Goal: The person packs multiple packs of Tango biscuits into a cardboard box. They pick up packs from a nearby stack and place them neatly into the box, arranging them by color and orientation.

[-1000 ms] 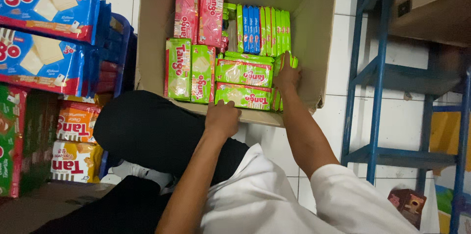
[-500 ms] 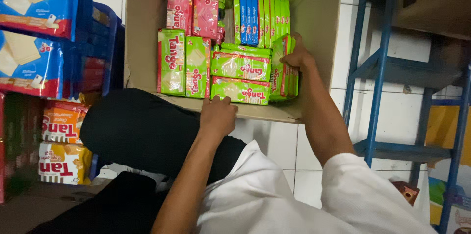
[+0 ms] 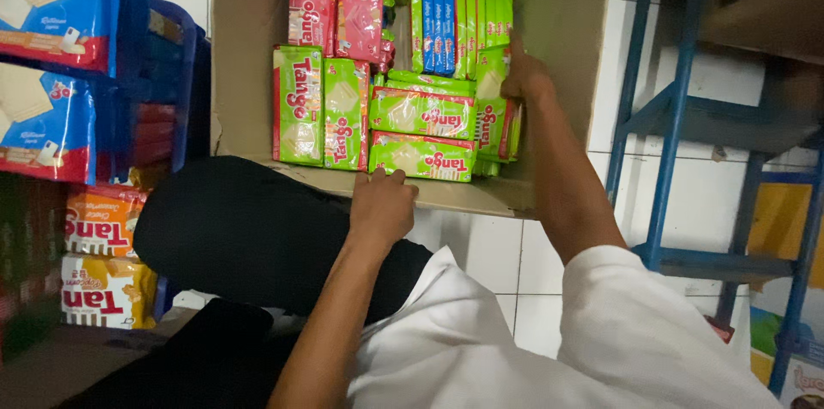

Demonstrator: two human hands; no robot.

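1. Arranging green wafer packs [image 3: 421, 113] inside the cardboard box [image 3: 566, 40] on the tiled floor.
2. Right hand [image 3: 524, 78] grasping an upright green pack [image 3: 491, 113] near the box's right wall.
3. Left hand [image 3: 382, 207] curled, gripping the box's near edge.
4. Next, likely calling for seating that pack among its neighbours.

Person wears a white short-sleeved shirt [image 3: 481, 349], its sleeves ending above the elbows, forearms bare with no watch or rings visible, and dark black trousers [image 3: 249, 237] at lower left of the frame.
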